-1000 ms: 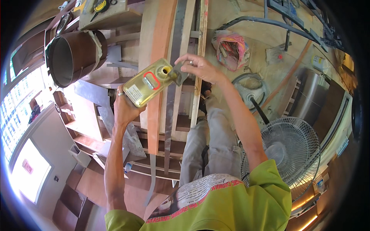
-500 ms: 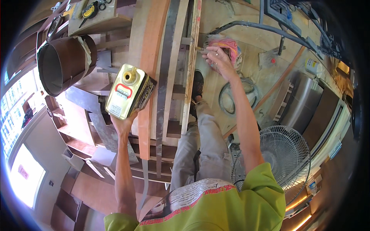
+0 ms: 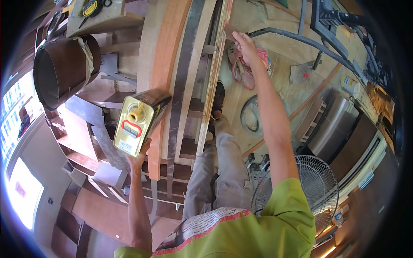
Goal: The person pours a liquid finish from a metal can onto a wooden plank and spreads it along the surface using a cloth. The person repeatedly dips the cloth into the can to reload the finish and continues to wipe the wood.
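Note:
My left hand [image 3: 138, 158] is closed on a rectangular metal can [image 3: 137, 124], gripping it near its lower edge. The can is tilted so its gold top faces me, with a round open spout and a red carry handle. At the far end of a long raw-edged board [image 3: 214, 79], my right hand [image 3: 245, 46] is closed with thumb and fingers together. Against its fingertips shows a small flat brownish piece [image 3: 231, 32]; its exact kind cannot be made out. Long strips lie side by side between my hands, among them an orange-brown wooden one [image 3: 166, 64] and a dark one [image 3: 185, 81].
A brown cylinder [image 3: 64, 71] lies at the left, near a tape measure [image 3: 91, 8]. A pink bag [image 3: 241, 71] is on the floor below my right arm. A caged fan [image 3: 316, 185] stands close at my right side. Dark metal framing [image 3: 327, 47] is at the far right.
My right hand has moved farther away along the board, toward its far end. The can has shifted slightly left and nearer, still in my left hand. The whole view has shifted a little.

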Demonstrator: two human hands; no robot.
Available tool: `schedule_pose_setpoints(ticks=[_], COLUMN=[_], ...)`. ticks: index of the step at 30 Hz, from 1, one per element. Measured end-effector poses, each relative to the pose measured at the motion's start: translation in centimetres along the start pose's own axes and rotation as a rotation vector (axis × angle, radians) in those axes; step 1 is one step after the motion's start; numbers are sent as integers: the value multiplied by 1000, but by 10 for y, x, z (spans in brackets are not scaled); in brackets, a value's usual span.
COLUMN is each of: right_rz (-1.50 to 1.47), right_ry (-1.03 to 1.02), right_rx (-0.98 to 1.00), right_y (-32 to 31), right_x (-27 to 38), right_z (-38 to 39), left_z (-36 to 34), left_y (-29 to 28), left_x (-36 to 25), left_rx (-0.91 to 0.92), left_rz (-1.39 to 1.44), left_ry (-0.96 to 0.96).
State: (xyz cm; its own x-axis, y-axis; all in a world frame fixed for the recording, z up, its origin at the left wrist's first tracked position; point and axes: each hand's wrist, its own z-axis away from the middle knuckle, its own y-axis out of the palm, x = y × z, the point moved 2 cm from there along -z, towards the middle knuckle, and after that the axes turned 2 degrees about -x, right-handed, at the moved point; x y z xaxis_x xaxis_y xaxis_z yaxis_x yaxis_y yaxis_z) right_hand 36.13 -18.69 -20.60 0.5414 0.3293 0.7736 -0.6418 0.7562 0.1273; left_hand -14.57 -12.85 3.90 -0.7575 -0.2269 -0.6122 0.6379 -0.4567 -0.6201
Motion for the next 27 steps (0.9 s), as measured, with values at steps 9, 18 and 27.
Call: schedule_pose_setpoints(ticks=[9,18,27], right_rz=[40,299,391], right_ry=[47,-293,-308], right_rx=[73,-301,-234], right_y=[1,-3,23], right_x=[-18,-14,-18], right_z=[-53,-35,-26], left_z=[16,22,47], left_y=[-1,0,4], left_x=[33,65,179], left_rx=[90,151,30], left_rz=[85,92,127], left_ry=[-37,-105,-147])
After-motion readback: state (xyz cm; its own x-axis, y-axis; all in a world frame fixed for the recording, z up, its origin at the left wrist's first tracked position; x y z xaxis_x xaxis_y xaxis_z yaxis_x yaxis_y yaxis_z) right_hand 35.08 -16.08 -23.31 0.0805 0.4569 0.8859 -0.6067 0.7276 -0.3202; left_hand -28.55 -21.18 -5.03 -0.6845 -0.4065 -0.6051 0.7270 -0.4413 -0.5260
